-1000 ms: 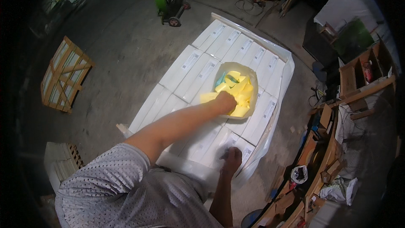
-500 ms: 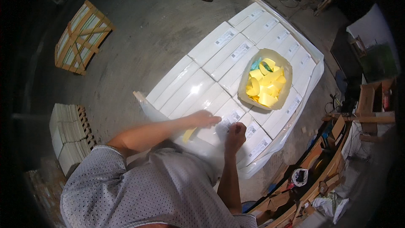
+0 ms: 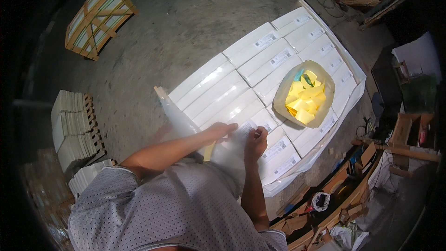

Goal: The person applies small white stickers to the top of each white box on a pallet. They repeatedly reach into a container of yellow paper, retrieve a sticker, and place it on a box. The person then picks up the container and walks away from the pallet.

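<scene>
Reading the head view, fisheye bending the edges:

left hand: I'm seeing the left hand [image 3: 222, 130] lying flat with fingers stretched out, pressing on a white label [image 3: 241, 132] that is sitting on the near white pack. Grip is open, holding nothing that I can make out.
right hand: the right hand [image 3: 256, 140] is curling at the label's right edge, thumb and fingertips pinching narrow. Whether it is actually holding the label's corner, I cannot tell.
label location: it is lying on the top face of the white packs [image 3: 260, 79], near corner of the stack, just in front of the person's chest.
label handling: I'm judging it thin, light, limp and probably tacky on one side; likely creasing if dragged. Best taken by a corner or edge while the other palm is smoothing it flat.
packs: they are looking stiff, flat and probably heavy; smooth wrap, so possibly slippery under a palm.
plastic sheet: a loose clear plastic sheet [image 3: 174, 114] is draping off the stack's near-left side; soft, slick.
bag: an open bag of yellow pieces [image 3: 304, 95] is resting on the packs, well apart from both hands.
surroundings: concrete floor [image 3: 186, 28], a wooden crate [image 3: 100, 18] far left.
</scene>
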The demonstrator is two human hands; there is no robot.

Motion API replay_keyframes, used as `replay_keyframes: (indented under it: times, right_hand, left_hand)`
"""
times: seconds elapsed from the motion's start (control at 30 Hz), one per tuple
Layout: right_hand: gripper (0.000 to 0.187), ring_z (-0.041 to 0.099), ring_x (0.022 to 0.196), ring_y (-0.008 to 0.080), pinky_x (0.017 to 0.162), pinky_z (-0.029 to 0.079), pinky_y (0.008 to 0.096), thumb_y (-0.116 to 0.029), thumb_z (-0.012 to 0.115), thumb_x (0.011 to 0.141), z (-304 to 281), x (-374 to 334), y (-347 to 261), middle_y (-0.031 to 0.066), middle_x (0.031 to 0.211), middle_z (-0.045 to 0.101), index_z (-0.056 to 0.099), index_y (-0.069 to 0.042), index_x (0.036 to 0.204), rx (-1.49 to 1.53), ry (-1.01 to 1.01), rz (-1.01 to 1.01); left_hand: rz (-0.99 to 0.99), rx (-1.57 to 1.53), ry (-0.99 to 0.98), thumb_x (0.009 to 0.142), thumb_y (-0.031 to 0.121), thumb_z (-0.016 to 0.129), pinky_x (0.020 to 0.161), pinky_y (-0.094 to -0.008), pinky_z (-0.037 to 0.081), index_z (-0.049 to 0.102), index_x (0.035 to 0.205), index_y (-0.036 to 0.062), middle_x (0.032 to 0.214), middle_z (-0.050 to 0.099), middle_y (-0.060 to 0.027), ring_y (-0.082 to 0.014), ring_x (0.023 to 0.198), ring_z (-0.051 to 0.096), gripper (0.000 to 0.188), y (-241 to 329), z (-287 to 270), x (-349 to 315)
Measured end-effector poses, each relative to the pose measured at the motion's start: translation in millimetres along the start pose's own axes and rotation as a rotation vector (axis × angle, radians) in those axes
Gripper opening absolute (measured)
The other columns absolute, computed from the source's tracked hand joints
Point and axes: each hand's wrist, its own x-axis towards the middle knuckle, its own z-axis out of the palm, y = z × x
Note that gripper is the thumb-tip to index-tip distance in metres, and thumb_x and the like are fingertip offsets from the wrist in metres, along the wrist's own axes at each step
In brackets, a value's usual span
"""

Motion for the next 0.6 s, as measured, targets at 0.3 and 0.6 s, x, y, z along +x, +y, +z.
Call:
replay_keyframes:
  times: [0.3,0.6]
  right_hand:
    - [0.024,0.062,0.066,0.0200,0.061,0.051,0.0323,-0.009,0.065,0.084,3.0,0.9,-3.8,0.0108,0.081,0.063,0.055,-0.003,0.105,0.108,-0.004,0.062]
    - [0.018,0.059,0.056,0.0128,0.045,0.046,0.0261,-0.015,0.058,0.086,14.3,32.3,43.4,0.0073,0.073,0.062,0.058,0.000,0.096,0.398,0.004,0.174]
  left_hand:
    - [-0.017,0.256,-0.113,0.086,0.025,0.063,0.037,-0.0251,0.030,0.064,0.081,0.0028,0.063,0.059,-0.0045,-0.0086,0.045,0.044,0.023,-1.4,4.1,14.7]
    - [0.121,0.304,0.037,0.085,0.018,0.063,0.038,-0.0251,0.032,0.064,0.093,-0.0029,0.061,0.058,-0.0058,-0.0090,0.044,0.044,0.022,-11.9,-5.6,25.4]
